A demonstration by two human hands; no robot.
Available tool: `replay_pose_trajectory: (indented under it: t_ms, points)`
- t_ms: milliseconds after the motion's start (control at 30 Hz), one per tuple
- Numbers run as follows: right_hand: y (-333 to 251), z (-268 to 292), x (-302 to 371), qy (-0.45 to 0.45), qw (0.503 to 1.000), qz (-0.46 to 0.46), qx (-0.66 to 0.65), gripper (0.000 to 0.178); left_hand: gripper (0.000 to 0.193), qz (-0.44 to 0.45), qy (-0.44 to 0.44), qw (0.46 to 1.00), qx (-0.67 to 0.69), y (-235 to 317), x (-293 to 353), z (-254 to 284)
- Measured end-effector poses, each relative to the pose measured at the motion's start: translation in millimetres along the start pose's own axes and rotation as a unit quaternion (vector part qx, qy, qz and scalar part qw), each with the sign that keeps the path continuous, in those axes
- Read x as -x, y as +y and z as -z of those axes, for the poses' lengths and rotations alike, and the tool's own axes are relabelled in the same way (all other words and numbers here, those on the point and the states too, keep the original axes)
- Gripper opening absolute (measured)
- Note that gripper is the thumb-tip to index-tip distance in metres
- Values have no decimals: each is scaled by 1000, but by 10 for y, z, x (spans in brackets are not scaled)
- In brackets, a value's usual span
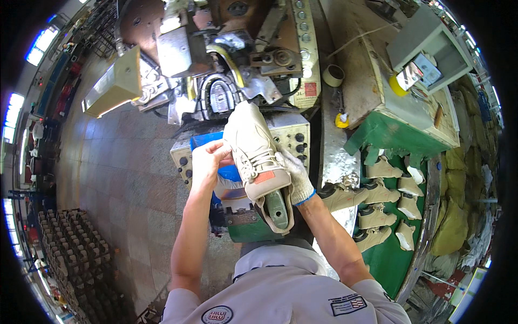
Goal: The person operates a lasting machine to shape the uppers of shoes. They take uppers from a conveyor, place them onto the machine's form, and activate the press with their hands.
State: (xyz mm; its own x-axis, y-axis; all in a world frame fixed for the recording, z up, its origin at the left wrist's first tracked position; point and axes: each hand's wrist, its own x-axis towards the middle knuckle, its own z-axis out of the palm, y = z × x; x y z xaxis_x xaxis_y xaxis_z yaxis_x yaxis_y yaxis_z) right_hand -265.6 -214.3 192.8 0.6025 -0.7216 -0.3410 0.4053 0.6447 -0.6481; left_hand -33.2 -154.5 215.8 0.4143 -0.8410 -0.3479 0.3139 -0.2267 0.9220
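A beige lace-up shoe upper fitted over a green shoe last is held up in front of my body, its toe toward the machine and its heel opening toward me. An orange-red label shows on its tongue. My right hand, in a white knit glove with a blue cuff edge, grips its right side; the fingers underneath are hidden. My bare left hand pinches the left edge near the forefoot. Just beyond the toe is the machine's metal toe-shaped clamp.
Control panels with black knobs sit below the clamp. On my right, a green conveyor belt carries several beige uppers. A workbench with an open grey box stands beyond. A rack of shoe parts stands at left.
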Motion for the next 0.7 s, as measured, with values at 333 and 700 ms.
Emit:
replay_pose_trajectory:
  t_ms: [333,700]
  points:
    - [171,-583,-867,-62,995,49,-68,59,51,-116,117,978,127,267,-304,333]
    - [436,-327,-1326,59,996,56,31,43,37,18,47,969,244,-815,-414,42]
